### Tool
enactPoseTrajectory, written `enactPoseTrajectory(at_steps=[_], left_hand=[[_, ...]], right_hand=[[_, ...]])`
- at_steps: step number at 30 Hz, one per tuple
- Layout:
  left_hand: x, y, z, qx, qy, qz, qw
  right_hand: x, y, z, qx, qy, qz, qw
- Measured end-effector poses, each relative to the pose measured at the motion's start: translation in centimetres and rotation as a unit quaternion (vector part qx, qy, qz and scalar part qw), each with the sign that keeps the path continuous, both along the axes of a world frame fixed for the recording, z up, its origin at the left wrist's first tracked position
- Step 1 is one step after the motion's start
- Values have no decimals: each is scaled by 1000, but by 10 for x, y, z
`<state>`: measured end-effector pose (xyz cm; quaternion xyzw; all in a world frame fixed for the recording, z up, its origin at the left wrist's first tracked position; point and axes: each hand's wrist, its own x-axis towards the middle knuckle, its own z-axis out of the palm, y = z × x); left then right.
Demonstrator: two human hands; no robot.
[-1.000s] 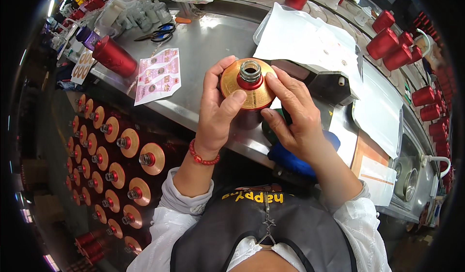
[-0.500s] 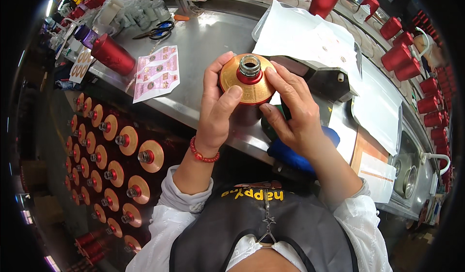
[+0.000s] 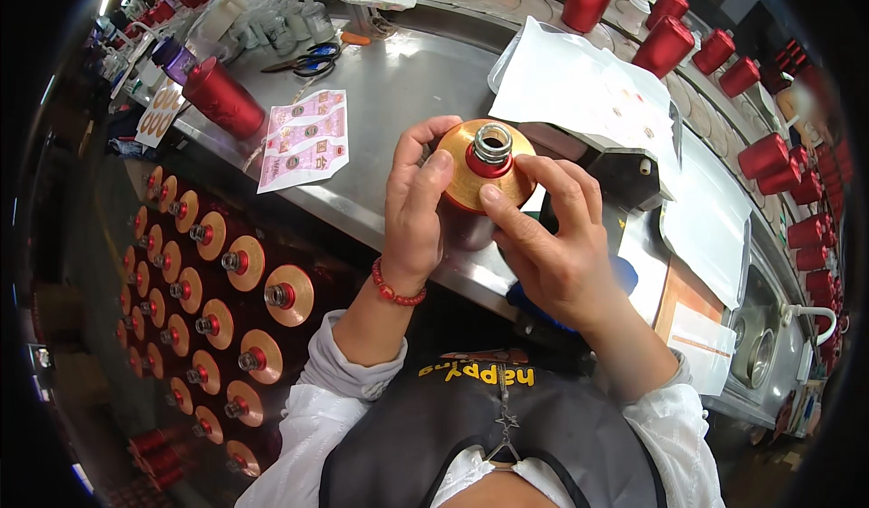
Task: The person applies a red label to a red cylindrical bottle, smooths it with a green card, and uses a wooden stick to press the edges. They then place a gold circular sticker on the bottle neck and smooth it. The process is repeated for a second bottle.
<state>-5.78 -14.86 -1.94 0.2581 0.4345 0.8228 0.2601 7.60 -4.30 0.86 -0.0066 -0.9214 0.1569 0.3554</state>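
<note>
Grip: cupped half-closed around bottle (image 3: 467,227) with left hand (image 3: 416,202); pinched, part-closed, at gold shoulder (image 3: 460,169) with right hand (image 3: 559,253).
Bottle: held near steel table's (image 3: 376,114) front edge.
Gold shoulder: seated around red neck (image 3: 487,167), apparently done.
Mouth (image 3: 493,142): open, not yet capped.

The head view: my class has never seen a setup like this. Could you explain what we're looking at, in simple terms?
There is no robot here: a person works with bare hands. The picture comes from the left of two wide fisheye cameras worn on the head, looking down, so straight edges bend near the rim. The left hand and right hand hold a bottle with a gold shoulder, red neck and open glass mouth. On the metal worktop lie scissors and a pink printed sheet. Lower left, many similar bottles stand in rows.
</note>
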Motion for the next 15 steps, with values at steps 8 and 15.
enactPoseTrajectory(at_steps=[8,15], left_hand=[[-1,-2,-2,2,1,3,1000],[8,-11,-33,-67,528,310,788]], right_hand=[[0,10,0,5,16,36,999],[18,36,-8,-103,4,53,993]])
